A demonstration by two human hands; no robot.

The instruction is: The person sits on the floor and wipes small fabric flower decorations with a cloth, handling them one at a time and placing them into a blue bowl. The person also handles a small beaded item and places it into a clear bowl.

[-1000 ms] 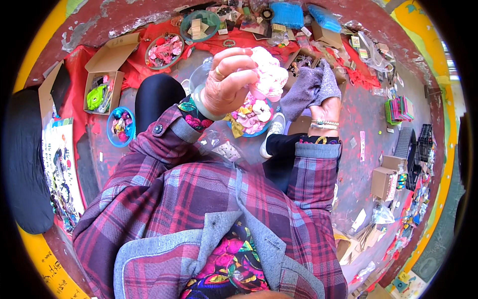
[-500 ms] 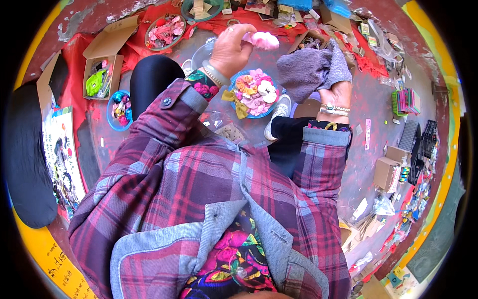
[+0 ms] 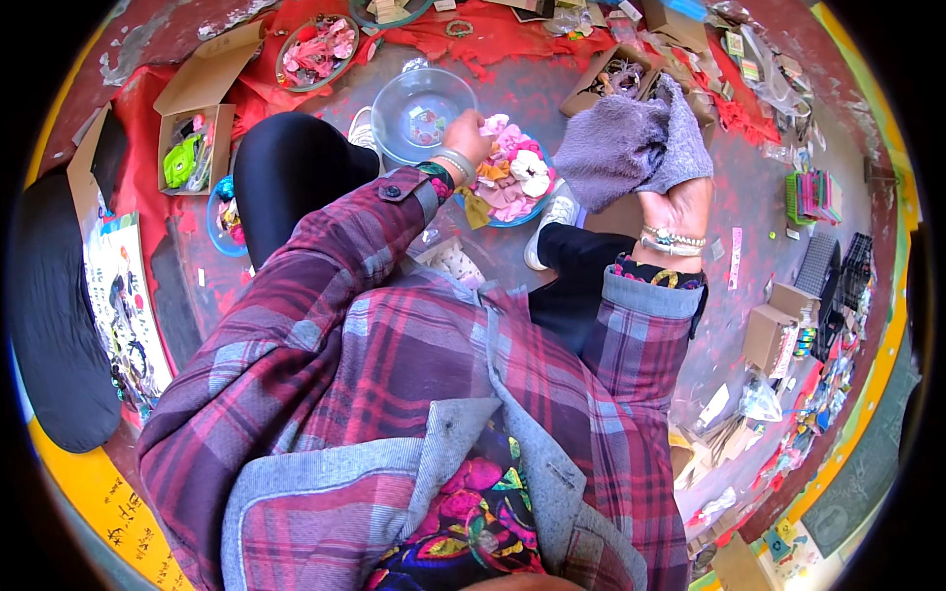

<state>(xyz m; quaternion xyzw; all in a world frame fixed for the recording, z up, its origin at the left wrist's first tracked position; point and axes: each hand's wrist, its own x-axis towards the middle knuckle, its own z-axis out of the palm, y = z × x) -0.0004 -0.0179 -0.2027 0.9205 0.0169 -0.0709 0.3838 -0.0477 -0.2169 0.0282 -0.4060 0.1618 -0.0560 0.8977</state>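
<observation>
My left hand (image 3: 467, 138) has its fingers closed at the upper left rim of a blue bowl. A pale pink scrunchie (image 3: 500, 127) is at its fingertips, against the pile. Several scrunchies fill that bowl, among them a white one (image 3: 530, 171) and an olive one (image 3: 476, 210). Held up at the right, a greyish-purple cloth (image 3: 613, 148) drapes over the fingers of my right hand (image 3: 678, 209), which grips it from below. Most of that hand's fingers are hidden by the cloth. Beside my left hand stands a clear plastic basin (image 3: 392, 128).
An open carton (image 3: 193, 148) and a smaller blue bowl (image 3: 223, 219) with scrunchies lie left of my knee. A round tray (image 3: 317, 54) of pink pieces sits on red cloth behind. Boxes (image 3: 774, 335) and a green basket (image 3: 800, 197) stand at the right.
My left hand has come down and toward me, bringing the pink scrunchie to the bowl's pile. The clear basin is now more exposed. My right hand still holds the cloth, shifted slightly right.
</observation>
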